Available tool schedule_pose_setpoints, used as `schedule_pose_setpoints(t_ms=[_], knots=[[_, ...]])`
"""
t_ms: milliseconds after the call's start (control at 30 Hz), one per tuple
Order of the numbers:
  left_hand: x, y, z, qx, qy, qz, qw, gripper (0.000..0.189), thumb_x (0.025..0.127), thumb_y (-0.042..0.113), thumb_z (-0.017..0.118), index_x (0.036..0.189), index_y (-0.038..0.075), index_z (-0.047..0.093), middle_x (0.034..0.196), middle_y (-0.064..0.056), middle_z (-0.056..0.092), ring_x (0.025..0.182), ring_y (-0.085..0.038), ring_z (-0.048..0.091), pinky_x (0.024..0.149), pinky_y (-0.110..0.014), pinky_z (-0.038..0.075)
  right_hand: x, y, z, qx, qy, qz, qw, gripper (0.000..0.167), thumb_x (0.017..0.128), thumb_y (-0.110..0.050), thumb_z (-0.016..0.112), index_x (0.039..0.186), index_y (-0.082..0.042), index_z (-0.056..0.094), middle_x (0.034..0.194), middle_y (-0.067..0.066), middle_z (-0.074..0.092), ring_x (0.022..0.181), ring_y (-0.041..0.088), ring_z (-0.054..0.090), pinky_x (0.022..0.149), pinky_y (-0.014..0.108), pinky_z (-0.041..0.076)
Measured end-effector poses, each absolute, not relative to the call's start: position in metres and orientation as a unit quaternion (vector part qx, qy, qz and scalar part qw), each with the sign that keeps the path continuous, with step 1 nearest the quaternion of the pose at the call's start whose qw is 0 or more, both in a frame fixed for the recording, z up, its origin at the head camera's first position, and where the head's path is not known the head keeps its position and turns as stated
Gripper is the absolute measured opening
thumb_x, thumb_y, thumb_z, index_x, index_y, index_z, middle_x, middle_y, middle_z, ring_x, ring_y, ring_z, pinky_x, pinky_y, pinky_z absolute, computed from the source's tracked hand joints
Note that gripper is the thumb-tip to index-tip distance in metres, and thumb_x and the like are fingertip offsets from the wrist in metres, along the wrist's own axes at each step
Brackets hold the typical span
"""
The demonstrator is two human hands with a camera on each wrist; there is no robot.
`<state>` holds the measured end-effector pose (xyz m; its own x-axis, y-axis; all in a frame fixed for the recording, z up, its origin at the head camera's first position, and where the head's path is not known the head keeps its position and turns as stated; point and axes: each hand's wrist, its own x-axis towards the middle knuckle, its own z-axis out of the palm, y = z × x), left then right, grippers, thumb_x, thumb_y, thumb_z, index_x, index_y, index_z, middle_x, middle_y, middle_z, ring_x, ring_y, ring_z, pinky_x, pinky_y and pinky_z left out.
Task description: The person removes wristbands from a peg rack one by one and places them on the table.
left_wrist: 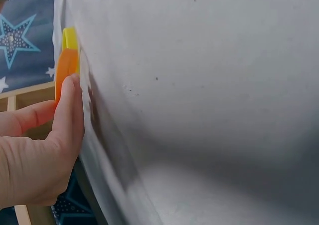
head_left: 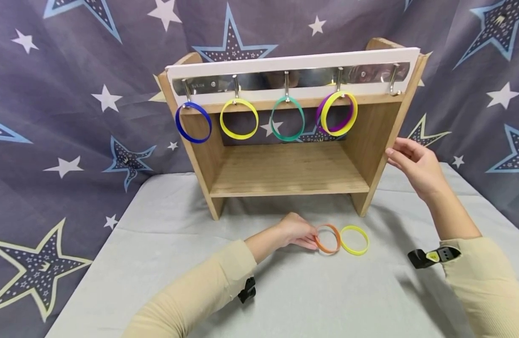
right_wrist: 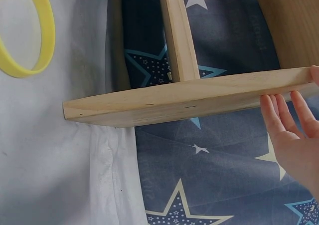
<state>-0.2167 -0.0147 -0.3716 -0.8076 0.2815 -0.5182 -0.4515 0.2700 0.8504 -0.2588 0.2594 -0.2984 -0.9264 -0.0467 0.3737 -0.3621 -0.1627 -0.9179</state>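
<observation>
My left hand [head_left: 296, 231] pinches an orange silicone wristband [head_left: 339, 240] between thumb and fingers, low over the cloth. In the left wrist view the orange band [left_wrist: 66, 70] appears edge-on at the fingertips. Just right of it lies a yellow wristband [head_left: 355, 254]. My right hand [head_left: 420, 169] holds the right side panel of a wooden shelf [head_left: 289, 192]. In the right wrist view, its straight fingers [right_wrist: 271, 115] touch the panel's outer face, with the thumb at the front edge, partly cut off.
A hook rail [head_left: 259, 83] crosses the shelf's top. From its hooks hang a blue band [head_left: 177, 123], a yellow band [head_left: 257, 123], a green band [head_left: 303, 123], and purple [head_left: 318, 123] and yellow [head_left: 355, 117] bands together. The rightmost hook [head_left: 393, 82] bears no band. Grey cloth [head_left: 327, 300] covers the table.
</observation>
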Motion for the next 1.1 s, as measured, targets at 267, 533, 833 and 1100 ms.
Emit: schedule_pose_setpoints(t_ms=[267, 533, 833, 1100], knots=[[-0.213, -0.016, -0.377, -0.044, 0.752, 0.586, 0.297, 0.017, 0.087, -0.004, 0.061, 0.101, -0.015, 0.063, 0.099, -0.034, 0.068, 0.084, -0.035, 0.073, 0.074, -0.032, 0.063, -0.259, 0.259, -0.299, 0.158, -0.639, 0.745, 0.104, 0.021, 0.089, 0.0, 0.063, 0.104, -0.015, 0.065, 0.09, -0.007, 0.066, 0.084, -0.001, 0.065, 0.077, 0.009, 0.057], [-0.21, -0.021, -0.372, -0.021, 0.777, 0.563, 0.281, 0.019, 0.085, -0.005, 0.063, 0.101, -0.015, 0.066, 0.096, -0.033, 0.069, 0.077, -0.03, 0.073, 0.075, -0.031, 0.063, -0.259, 0.259, -0.301, 0.158, -0.639, 0.746, 0.099, 0.022, 0.089, 0.0, 0.063, 0.103, -0.016, 0.065, 0.09, -0.008, 0.066, 0.083, -0.001, 0.066, 0.076, 0.009, 0.057], [-0.217, -0.035, -0.361, 0.014, 0.79, 0.545, 0.28, 0.021, 0.084, -0.003, 0.061, 0.103, -0.012, 0.064, 0.101, -0.033, 0.068, 0.074, -0.026, 0.072, 0.072, -0.032, 0.064, -0.258, 0.259, -0.301, 0.161, -0.637, 0.747, 0.104, 0.021, 0.089, 0.001, 0.063, 0.104, -0.015, 0.065, 0.09, -0.007, 0.065, 0.083, 0.0, 0.066, 0.077, 0.01, 0.057], [-0.219, -0.041, -0.332, 0.041, 0.815, 0.531, 0.23, 0.021, 0.089, 0.011, 0.065, 0.105, -0.003, 0.068, 0.107, -0.024, 0.071, 0.1, -0.033, 0.07, 0.077, -0.031, 0.063, -0.259, 0.259, -0.298, 0.156, -0.633, 0.75, 0.108, 0.023, 0.089, 0.002, 0.063, 0.104, -0.015, 0.065, 0.09, -0.007, 0.065, 0.083, 0.0, 0.065, 0.077, 0.01, 0.057]])
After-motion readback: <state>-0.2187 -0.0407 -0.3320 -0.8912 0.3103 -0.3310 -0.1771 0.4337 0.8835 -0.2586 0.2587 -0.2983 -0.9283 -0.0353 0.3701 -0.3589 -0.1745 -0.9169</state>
